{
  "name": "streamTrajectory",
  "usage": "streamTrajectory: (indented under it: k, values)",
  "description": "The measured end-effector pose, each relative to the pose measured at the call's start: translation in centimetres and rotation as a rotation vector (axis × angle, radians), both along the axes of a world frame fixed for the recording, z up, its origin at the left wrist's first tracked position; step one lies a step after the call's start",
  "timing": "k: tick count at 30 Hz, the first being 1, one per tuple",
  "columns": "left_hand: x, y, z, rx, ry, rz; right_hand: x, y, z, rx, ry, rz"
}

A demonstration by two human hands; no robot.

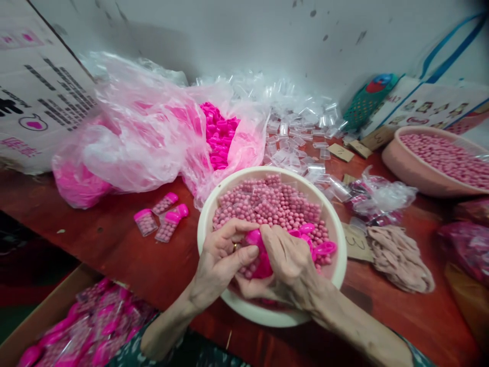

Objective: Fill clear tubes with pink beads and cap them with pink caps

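Observation:
Both hands meet over a white basin that holds loose pink beads and several clear bead-filled containers. Between the thumb and fingers of my left hand is a small container with a bright pink cap and beads showing through its clear side. My right hand is closed, its fingertips against the pink cap; its fingers are partly hidden from above. More pink caps lie on the beads beside my right hand. Left of the basin, a few capped containers rest on the red table.
Behind the basin are a pink plastic bag with loose pink caps and a heap of clear tubes. To the right are a crumpled cloth and a bead-filled pink basin. Capped containers fill a box at lower left.

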State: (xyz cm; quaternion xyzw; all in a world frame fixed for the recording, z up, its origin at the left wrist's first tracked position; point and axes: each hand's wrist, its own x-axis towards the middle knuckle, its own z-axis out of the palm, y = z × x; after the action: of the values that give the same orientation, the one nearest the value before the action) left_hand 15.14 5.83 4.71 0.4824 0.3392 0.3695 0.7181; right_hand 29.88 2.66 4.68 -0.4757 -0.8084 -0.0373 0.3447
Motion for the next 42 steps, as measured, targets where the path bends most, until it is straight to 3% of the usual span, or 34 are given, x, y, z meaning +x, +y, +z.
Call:
streamTrajectory:
  k: [5,8,12,20,30,36,42]
  values:
    - [0.3,0.3,0.1,0.015,-0.035,0.028,-0.2,0.0,0.3,-0.233,0.148,-0.008]
    - [0.5,0.2,0.0,0.006,-0.039,0.050,-0.6,-0.2,0.6,-0.281,0.219,-0.053]
    - [0.4,-0.1,-0.1,0.021,-0.014,0.051,-1.0,-0.6,0.8,-0.339,0.128,-0.119]
    - [0.2,-0.3,0.0,0.011,0.048,0.019,-1.5,-1.1,0.2,-0.226,-0.285,-0.223]
    - [0.2,-0.3,-0.1,-0.016,0.097,-0.005,-1.3,-1.0,0.1,-0.278,-0.151,-0.217]
    - [0.1,0.0,-0.2,-0.017,0.096,-0.101,-1.2,-0.9,-0.1,-0.267,-0.117,-0.198]
    - [0.0,-0.5,0.0,-0.015,0.146,-0.045,-1.5,-1.1,-0.7,-0.265,-0.158,-0.166]
